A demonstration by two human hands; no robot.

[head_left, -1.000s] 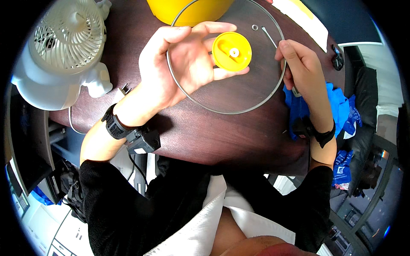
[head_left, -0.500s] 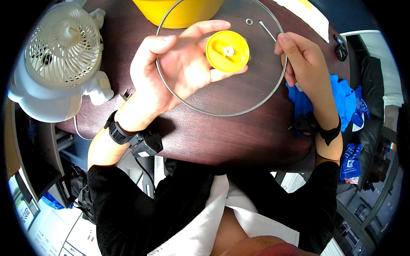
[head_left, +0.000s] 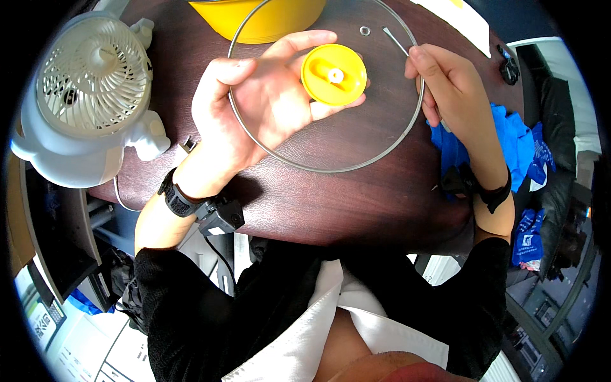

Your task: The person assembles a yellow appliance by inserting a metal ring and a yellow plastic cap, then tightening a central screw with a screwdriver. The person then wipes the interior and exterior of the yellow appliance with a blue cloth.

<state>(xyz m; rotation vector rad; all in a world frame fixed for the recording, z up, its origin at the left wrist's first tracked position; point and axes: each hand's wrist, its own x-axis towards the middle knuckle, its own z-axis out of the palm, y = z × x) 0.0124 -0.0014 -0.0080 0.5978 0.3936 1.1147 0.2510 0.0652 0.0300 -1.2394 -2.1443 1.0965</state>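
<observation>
A round yellow cap (head_left: 352, 60) with a sunken grip and a white centre rests in the fingers of my left hand (head_left: 254, 108). That palm is turned up, the thumb apart from the cap. A thin grey cable loop (head_left: 324, 169) arches in front of the palm and around the cap, its top cut off by the frame. My right hand (head_left: 449, 83) pinches the loop on its right side. From those fingertips a thin metal rod (head_left: 396, 41) with a flattened tip points up and left; whether it is joined to the loop I cannot tell.
A small metal ring (head_left: 365, 30) lies on the dark brown table (head_left: 305, 204). Beyond my left hand stands a yellow container (head_left: 267, 22). A white fan (head_left: 95, 83) is on the left. Blue cloth (head_left: 512, 143) lies at right, and a white sheet (head_left: 458, 25) at the far right.
Both hands, the cap and the loop appear slightly further left, along with much of the scene. My grip on the cap and the loop looks the same.
</observation>
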